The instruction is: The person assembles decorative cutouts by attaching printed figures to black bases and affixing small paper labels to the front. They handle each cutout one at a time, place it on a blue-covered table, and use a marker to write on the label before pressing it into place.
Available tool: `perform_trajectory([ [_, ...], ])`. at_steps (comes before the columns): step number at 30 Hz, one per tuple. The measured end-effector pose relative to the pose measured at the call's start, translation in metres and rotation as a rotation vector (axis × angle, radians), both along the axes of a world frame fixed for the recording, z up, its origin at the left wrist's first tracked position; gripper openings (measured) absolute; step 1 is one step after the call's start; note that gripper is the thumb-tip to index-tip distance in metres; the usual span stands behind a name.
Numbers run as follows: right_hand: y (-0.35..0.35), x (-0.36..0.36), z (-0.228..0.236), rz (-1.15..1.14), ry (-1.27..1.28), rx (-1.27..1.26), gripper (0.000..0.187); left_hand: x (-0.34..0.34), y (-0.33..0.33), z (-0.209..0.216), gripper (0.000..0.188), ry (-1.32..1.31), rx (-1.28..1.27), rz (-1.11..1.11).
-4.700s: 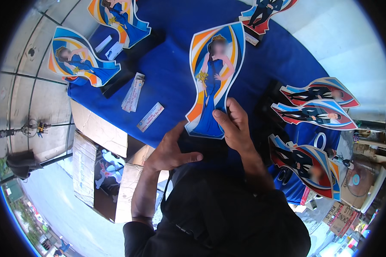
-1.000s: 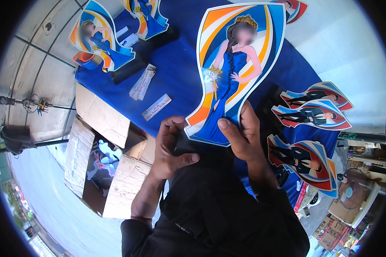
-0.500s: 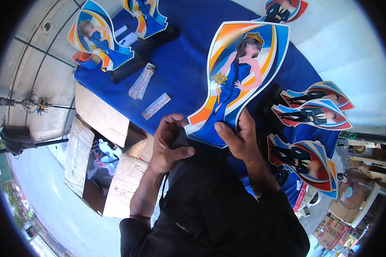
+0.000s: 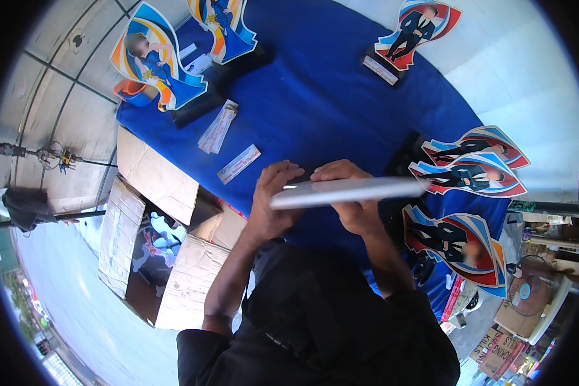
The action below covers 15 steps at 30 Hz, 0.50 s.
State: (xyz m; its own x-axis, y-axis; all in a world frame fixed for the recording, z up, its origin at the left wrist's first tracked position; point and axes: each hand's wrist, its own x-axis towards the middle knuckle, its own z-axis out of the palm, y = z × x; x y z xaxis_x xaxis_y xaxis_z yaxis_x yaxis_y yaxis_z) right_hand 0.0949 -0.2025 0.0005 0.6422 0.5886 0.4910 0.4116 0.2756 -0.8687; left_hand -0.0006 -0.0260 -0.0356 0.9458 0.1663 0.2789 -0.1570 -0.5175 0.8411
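A flat cutout trophy plaque (image 4: 360, 192) is held edge-on in front of me, so mostly its pale edge shows and its printed front is out of sight. My left hand (image 4: 273, 202) closes around its narrow left end, fingers curled over the far side. On the right half, my right hand (image 4: 354, 209) grips the plaque, with fingers bent over its top and the palm below. Part of both hands is covered by the plaque. Just beyond the left hand lies a printed label strip (image 4: 239, 163) on the blue cloth.
A blue-covered table (image 4: 315, 83) carries a stack of label strips (image 4: 219, 127), two gown-figure plaques (image 4: 157, 61) at the far left, a suited-figure plaque (image 4: 421, 32) on a black base, and several more (image 4: 457, 244) at right. An open cardboard box (image 4: 119, 225) stands at left.
The plaque has tipped from face-up to edge-on and come lower. My left hand has moved in from beside it onto its narrow end. The right hand has shifted slightly left.
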Motion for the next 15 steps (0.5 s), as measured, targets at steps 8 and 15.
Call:
perform_trajectory([
  [8,-0.004,-0.006,-0.012,-0.108,0.318,-0.028,0.011,0.003,-0.002,-0.024,0.048,0.009,-0.020,0.075],
  [15,-0.008,-0.006,-0.016,-0.060,0.337,-0.059,0.013,0.003,-0.003,-0.022,0.049,-0.057,0.038,0.093],
])
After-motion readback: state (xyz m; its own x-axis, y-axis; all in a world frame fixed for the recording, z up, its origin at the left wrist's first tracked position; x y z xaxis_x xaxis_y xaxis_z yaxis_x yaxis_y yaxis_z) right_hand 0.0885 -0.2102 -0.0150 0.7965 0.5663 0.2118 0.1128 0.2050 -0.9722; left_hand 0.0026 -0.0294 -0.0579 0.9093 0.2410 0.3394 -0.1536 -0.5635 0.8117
